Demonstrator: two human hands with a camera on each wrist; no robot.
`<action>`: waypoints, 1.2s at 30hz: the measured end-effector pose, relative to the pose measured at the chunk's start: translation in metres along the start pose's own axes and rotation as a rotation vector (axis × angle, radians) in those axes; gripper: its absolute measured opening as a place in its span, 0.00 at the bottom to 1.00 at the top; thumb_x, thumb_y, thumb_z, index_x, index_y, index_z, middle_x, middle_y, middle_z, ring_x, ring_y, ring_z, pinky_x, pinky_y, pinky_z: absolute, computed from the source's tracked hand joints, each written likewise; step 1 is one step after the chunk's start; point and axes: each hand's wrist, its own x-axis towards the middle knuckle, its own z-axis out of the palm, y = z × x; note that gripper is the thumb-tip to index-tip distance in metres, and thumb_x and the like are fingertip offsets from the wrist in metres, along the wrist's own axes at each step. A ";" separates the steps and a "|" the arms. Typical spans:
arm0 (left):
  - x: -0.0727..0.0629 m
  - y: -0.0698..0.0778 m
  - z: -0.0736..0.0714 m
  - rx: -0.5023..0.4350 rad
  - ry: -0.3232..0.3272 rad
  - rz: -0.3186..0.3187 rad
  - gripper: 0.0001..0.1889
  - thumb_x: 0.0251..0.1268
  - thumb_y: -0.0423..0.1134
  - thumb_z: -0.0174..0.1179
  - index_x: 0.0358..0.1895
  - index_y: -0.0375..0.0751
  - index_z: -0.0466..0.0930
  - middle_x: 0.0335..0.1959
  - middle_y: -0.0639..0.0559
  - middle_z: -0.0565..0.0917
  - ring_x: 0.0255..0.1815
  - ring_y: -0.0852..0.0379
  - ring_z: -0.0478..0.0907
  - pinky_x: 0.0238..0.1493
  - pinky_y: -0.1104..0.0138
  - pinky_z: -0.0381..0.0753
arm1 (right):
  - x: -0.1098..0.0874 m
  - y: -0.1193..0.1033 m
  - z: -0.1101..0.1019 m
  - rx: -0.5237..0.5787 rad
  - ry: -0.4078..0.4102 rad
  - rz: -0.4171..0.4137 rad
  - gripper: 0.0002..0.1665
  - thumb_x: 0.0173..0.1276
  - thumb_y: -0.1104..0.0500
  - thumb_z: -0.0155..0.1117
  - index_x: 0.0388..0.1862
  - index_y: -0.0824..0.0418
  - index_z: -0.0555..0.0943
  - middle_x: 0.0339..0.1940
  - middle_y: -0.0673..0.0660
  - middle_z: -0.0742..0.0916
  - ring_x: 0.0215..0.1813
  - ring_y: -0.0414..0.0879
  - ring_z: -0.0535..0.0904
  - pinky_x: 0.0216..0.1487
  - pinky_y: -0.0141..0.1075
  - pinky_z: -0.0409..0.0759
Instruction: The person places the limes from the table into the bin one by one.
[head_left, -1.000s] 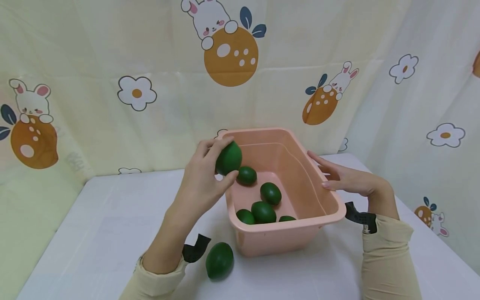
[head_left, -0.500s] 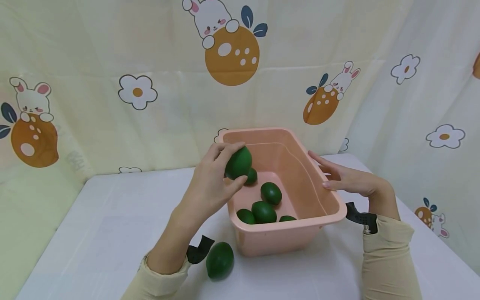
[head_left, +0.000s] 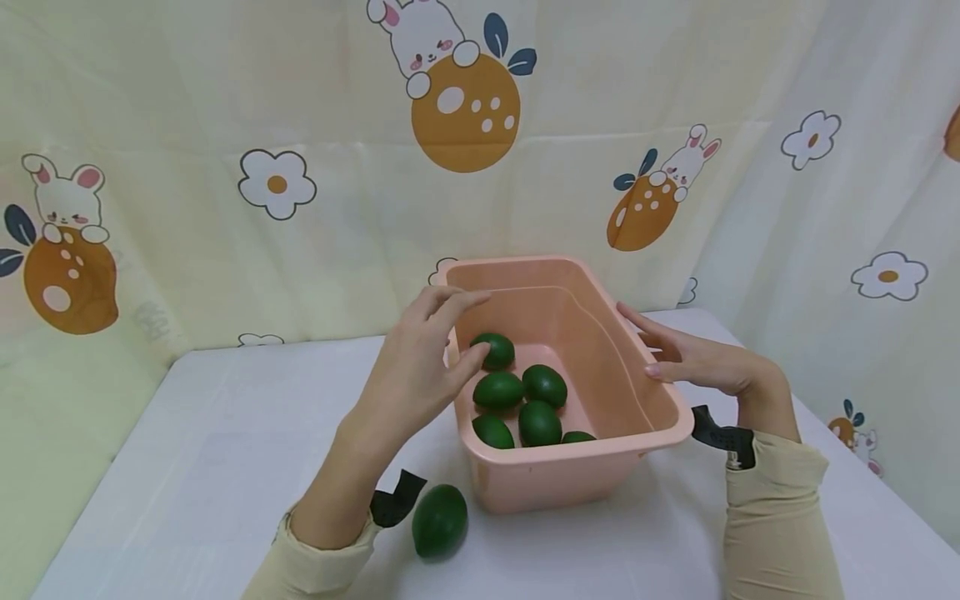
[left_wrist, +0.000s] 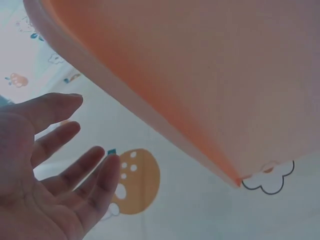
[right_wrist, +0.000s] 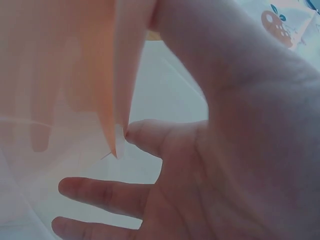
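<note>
My left hand (head_left: 420,354) hovers over the left rim of a pink plastic basin (head_left: 592,333), fingers spread with nothing between them. Inside the basin lie several smooth dark green limes; one lime (head_left: 498,391) rests below my left fingertips, close to another lime (head_left: 495,352) farther back. My right hand (head_left: 701,358) touches the basin's right rim, its thumb on the edge and its fingers extended along the outside. In the right wrist view, those fingers (right_wrist: 105,195) look straight and spread. The left wrist view has my left hand (left_wrist: 55,165) apart from the basin wall (left_wrist: 200,65).
One more lime (head_left: 439,522) lies on the white table (head_left: 225,467) in front of the basin, near my left wrist strap (head_left: 396,500). Behind the table hangs a cream curtain (head_left: 337,250) printed with rabbits, fruit and flowers; it also runs along both sides.
My left hand moved right over the basin and let go of the lime it held, which now lies inside. A neighbouring lime has shifted. The right hand stays at the rim.
</note>
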 end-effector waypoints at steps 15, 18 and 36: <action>-0.004 -0.013 -0.011 0.133 -0.047 -0.081 0.24 0.62 0.42 0.62 0.62 0.47 0.72 0.57 0.49 0.74 0.57 0.51 0.71 0.56 0.58 0.77 | 0.001 0.000 0.001 0.000 0.009 0.020 0.49 0.67 0.52 0.56 0.76 0.34 0.38 0.79 0.57 0.50 0.74 0.71 0.48 0.61 0.68 0.63; -0.020 -0.027 -0.007 0.219 -0.099 -0.139 0.28 0.66 0.46 0.58 0.68 0.45 0.64 0.62 0.45 0.71 0.62 0.47 0.69 0.60 0.52 0.74 | 0.002 -0.001 0.001 -0.003 -0.001 0.014 0.50 0.68 0.51 0.56 0.76 0.35 0.37 0.79 0.58 0.49 0.74 0.72 0.47 0.61 0.69 0.62; -0.132 -0.039 0.045 0.215 -0.582 -0.099 0.40 0.54 0.68 0.57 0.70 0.56 0.61 0.71 0.49 0.62 0.67 0.49 0.65 0.43 0.52 0.82 | 0.002 -0.003 -0.002 -0.018 -0.014 0.008 0.50 0.68 0.49 0.56 0.76 0.35 0.36 0.79 0.60 0.48 0.74 0.72 0.46 0.60 0.70 0.61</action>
